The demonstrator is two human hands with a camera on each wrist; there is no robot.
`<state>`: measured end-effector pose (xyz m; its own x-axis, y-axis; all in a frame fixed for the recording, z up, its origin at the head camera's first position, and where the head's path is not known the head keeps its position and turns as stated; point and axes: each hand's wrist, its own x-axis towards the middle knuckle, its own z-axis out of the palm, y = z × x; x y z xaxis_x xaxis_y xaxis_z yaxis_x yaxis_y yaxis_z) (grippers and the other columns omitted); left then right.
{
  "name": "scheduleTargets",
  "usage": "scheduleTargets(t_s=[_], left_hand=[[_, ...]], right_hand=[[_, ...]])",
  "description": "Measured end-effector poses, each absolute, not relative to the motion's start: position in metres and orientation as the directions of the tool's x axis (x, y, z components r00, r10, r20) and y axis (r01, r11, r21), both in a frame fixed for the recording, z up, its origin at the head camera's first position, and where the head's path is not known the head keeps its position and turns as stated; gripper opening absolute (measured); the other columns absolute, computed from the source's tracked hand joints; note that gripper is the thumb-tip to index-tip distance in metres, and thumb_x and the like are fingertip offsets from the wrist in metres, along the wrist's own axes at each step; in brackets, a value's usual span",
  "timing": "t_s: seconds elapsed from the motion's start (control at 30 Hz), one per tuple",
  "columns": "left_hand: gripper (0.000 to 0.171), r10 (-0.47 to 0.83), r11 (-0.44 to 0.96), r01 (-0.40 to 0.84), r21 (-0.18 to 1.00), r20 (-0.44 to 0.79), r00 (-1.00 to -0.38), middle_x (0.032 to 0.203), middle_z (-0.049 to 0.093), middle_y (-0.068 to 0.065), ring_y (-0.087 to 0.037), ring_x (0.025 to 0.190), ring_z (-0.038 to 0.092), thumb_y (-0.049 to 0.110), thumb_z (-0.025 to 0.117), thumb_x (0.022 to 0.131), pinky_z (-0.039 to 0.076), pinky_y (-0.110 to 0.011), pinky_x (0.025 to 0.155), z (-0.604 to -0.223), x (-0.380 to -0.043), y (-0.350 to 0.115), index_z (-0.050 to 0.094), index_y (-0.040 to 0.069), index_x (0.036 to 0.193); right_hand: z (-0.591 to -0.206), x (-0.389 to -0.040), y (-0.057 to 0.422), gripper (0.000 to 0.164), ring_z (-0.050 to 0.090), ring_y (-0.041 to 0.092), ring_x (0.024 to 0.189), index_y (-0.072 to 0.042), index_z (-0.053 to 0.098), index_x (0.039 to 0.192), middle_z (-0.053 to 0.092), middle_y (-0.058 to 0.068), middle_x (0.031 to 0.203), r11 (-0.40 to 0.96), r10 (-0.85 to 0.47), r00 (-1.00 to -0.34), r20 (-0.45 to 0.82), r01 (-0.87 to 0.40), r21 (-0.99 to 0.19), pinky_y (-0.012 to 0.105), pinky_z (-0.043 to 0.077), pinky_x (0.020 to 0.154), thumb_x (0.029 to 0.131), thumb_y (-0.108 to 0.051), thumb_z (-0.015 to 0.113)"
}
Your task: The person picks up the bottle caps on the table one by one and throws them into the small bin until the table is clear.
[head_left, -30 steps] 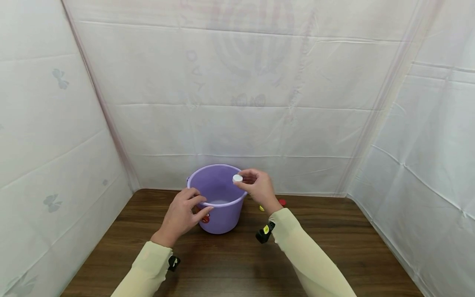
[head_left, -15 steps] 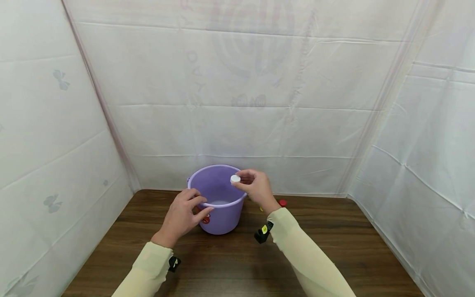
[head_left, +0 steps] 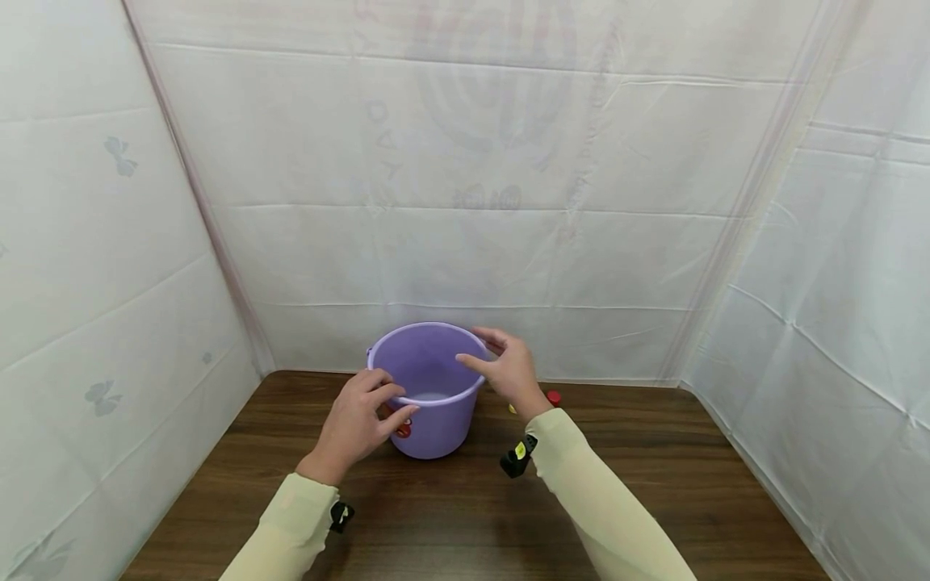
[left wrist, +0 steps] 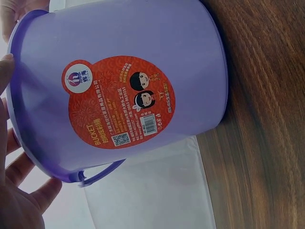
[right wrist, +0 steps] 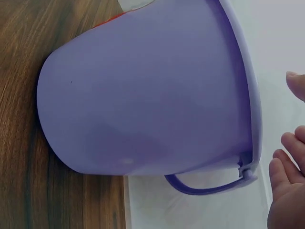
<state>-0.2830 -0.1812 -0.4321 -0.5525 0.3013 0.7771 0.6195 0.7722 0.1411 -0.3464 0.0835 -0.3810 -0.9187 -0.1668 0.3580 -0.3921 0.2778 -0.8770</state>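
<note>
A purple bucket stands upright on the wooden table. My left hand holds the near left part of its rim, fingers over the edge and thumb toward the front. In the left wrist view, a red printed label shows on the bucket's side, and the left fingers lie along the rim. Over the right side of the rim is my right hand, thumb and fingers spread apart with nothing between them. The right wrist view shows that hand's fingers just beyond the rim. Part of the bucket's floor is hidden behind its near wall.
Behind my right wrist, a small red cap and a partly hidden yellow piece lie on the table. A pale cloth wall rises at the table's back edge, with more cloth on both sides.
The small white round cap that my right hand pinched over the bucket is gone from its fingers and out of sight; thumb and fingers have spread. My left hand stays on the rim.
</note>
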Motion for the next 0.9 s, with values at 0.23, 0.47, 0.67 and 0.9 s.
scheduleTargets(t_s=[0.23, 0.47, 0.67, 0.9], left_hand=[[0.028, 0.296, 0.774, 0.616, 0.147, 0.776, -0.557, 0.088, 0.060, 0.002, -0.014, 0.084, 0.053, 0.036, 0.091, 0.076, 0.050, -0.035, 0.075, -0.432, -0.283, -0.181, 0.076, 0.015, 0.087], [0.028, 0.295, 0.768, 0.623, 0.147, 0.783, -0.548, 0.088, 0.060, 0.002, -0.014, 0.083, 0.052, 0.034, 0.092, 0.075, 0.049, -0.035, 0.075, -0.433, -0.284, -0.182, 0.076, 0.015, 0.087], [0.027, 0.299, 0.768, 0.625, 0.140, 0.784, -0.543, 0.088, 0.060, 0.002, -0.013, 0.083, 0.052, 0.034, 0.092, 0.075, 0.049, -0.035, 0.074, -0.434, -0.285, -0.182, 0.076, 0.015, 0.087], [0.027, 0.296, 0.768, 0.622, 0.152, 0.777, -0.555, 0.088, 0.060, 0.002, -0.014, 0.083, 0.052, 0.034, 0.092, 0.075, 0.049, -0.035, 0.075, -0.433, -0.283, -0.181, 0.076, 0.015, 0.087]], right_hand=[[-0.386, -0.351, 0.092, 0.060, 0.059, 0.033, 0.134, -0.006, 0.067, 0.133, 0.065, 0.011, 0.139, 0.257, -0.156, -0.916, 0.371, -0.400, -0.880, 0.047, 0.049, 0.109, 0.082, -0.030, 0.088], [-0.390, -0.352, 0.101, 0.058, 0.061, 0.033, 0.131, -0.009, 0.069, 0.131, 0.067, 0.011, 0.137, 0.256, -0.136, -0.924, 0.358, -0.382, -0.888, 0.047, 0.050, 0.108, 0.082, -0.031, 0.089], [-0.394, -0.355, 0.114, 0.052, 0.061, 0.037, 0.131, -0.009, 0.071, 0.127, 0.068, 0.014, 0.135, 0.269, -0.120, -0.922, 0.369, -0.388, -0.881, 0.050, 0.048, 0.109, 0.083, -0.031, 0.088], [-0.400, -0.358, 0.133, 0.051, 0.063, 0.034, 0.128, -0.009, 0.072, 0.124, 0.070, 0.011, 0.131, 0.293, -0.086, -0.930, 0.358, -0.367, -0.883, 0.046, 0.049, 0.110, 0.082, -0.033, 0.088]])
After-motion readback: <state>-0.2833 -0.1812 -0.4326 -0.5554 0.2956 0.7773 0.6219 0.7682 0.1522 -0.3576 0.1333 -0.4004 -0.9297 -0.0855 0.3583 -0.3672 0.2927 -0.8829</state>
